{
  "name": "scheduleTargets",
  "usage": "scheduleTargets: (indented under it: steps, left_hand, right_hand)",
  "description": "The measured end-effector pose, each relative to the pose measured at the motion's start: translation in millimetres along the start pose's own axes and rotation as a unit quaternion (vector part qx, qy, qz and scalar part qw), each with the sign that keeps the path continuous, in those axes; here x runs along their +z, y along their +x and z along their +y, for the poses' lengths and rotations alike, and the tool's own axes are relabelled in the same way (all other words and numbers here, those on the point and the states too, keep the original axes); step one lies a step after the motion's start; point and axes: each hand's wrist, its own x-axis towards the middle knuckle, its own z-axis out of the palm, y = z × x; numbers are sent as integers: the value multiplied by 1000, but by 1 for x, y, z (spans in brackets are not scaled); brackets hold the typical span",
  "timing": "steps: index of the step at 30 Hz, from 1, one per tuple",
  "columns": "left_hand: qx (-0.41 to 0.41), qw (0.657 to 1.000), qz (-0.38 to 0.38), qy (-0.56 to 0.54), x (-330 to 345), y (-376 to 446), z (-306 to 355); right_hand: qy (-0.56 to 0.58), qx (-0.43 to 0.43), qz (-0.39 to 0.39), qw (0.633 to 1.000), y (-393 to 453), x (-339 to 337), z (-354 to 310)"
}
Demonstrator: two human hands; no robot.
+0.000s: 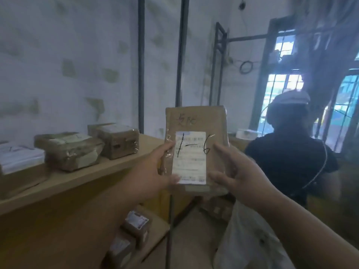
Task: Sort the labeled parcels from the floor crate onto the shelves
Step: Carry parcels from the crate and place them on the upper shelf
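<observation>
I hold a flat brown cardboard parcel [196, 125] upright in front of me, wrapped in clear tape. Its white label carries a hand-drawn "1-6" in black marker. My left hand [153, 171] grips its left edge, thumb on the label. My right hand [233, 171] grips its right edge and lower corner. To the left runs a wooden shelf [116, 167] with two taped brown parcels [70, 150] [116, 139] and a white packet [19, 158] on it. The floor crate is not in view.
A lower shelf [155, 235] below holds two small brown parcels [136, 228]. A person in a dark shirt and pale cap [289, 152] stands at the right, back turned, before barred windows. Dark metal shelf posts [141, 65] rise along the white wall. A white bag [248, 239] hangs below my right arm.
</observation>
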Motion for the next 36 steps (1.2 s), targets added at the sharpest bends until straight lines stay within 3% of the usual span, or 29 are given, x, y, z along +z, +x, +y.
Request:
scheduleTargets:
  steps: [7,11,15,21,30,32,36]
  left_hand:
    - [-40,991,49,115,-25,80,-17]
    - [-34,975,81,202,-35,126,-33]
    - [16,937,131,324,-42,171,-44]
    - [-12,867,187,461,-40,212,-68]
    - [-133,810,300,486,-18,236,-91]
    - [-151,789,303,513,-16,238,-91]
    - [-194,713,247,627,-15,251,-92]
  right_hand:
    - [31,-59,-98,993,123,26,42]
    - [23,-103,-89,990,190,51,65]
    - [45,-121,-94,987,247,63,85]
    - [11,-183,-144,972,313,86,113]
    - [-16,-312,-179,933,384,136,139]
    - [-18,-331,-179,926,391,147,141]
    - [-24,-338,-177,924,400,166,139]
